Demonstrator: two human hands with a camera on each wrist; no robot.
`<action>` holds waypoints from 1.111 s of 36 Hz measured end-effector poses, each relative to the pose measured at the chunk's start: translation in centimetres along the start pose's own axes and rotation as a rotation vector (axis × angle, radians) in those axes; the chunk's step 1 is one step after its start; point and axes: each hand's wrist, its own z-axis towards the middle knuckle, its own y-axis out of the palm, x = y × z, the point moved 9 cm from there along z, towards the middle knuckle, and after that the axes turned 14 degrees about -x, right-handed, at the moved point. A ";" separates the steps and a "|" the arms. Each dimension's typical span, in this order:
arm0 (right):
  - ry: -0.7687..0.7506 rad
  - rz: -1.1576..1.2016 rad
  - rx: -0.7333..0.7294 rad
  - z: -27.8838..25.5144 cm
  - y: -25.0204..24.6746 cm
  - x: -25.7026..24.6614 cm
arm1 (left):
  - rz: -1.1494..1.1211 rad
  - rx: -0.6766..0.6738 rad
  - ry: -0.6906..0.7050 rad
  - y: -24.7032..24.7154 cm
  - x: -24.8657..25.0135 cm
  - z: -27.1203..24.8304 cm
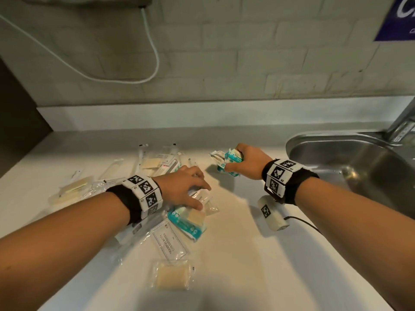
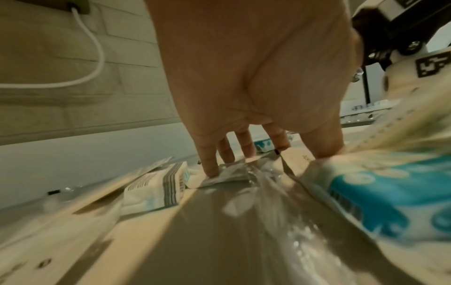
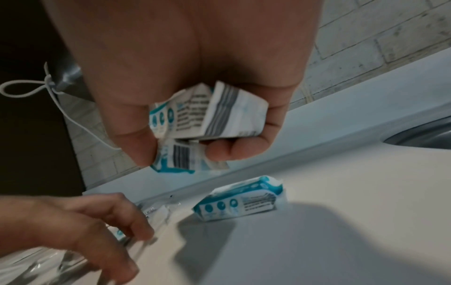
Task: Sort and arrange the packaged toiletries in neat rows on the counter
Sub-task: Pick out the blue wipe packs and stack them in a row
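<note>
My right hand [image 1: 233, 160] hovers over the white counter [image 1: 247, 254] near the sink and grips a bunch of teal-and-white packets [image 3: 209, 115] between thumb and curled fingers. One more teal packet [image 3: 241, 200] lies on the counter just beyond it. My left hand [image 1: 201, 197] rests with spread, fairly straight fingers [image 2: 212, 169] on a clear plastic packet [image 2: 234, 173] at the top of the loose pile. A teal packet [image 1: 187, 221] with a beige soap bar on it lies right under that hand's thumb.
A shampoo-with-conditioner sachet [image 1: 169, 242] and a wrapped soap bar [image 1: 171, 277] lie nearer me. More clear packets [image 1: 71, 189] spread to the left and toward the back [image 1: 157, 162]. A steel sink [image 1: 350, 158] and tap [image 1: 404, 124] stand on the right. A white cable [image 1: 155, 55] hangs on the brick wall.
</note>
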 end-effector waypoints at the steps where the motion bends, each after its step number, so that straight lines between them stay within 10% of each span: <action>1: -0.001 -0.009 -0.012 0.1 0.3 -0.2 | -0.011 0.004 -0.007 0.1 -0.6 -0.4; 16: -0.088 -0.102 -0.098 1.7 3.1 -4.6 | -0.200 0.166 -0.106 -1.4 -3.3 -7.0; 23: -0.140 -0.101 -0.171 1.1 4.3 -5.4 | -0.185 -0.103 -0.110 2.8 -3.1 -9.3; 40: -0.039 0.457 -0.323 -0.6 5.2 -2.8 | -0.276 0.139 -0.048 -4.6 -2.1 -9.8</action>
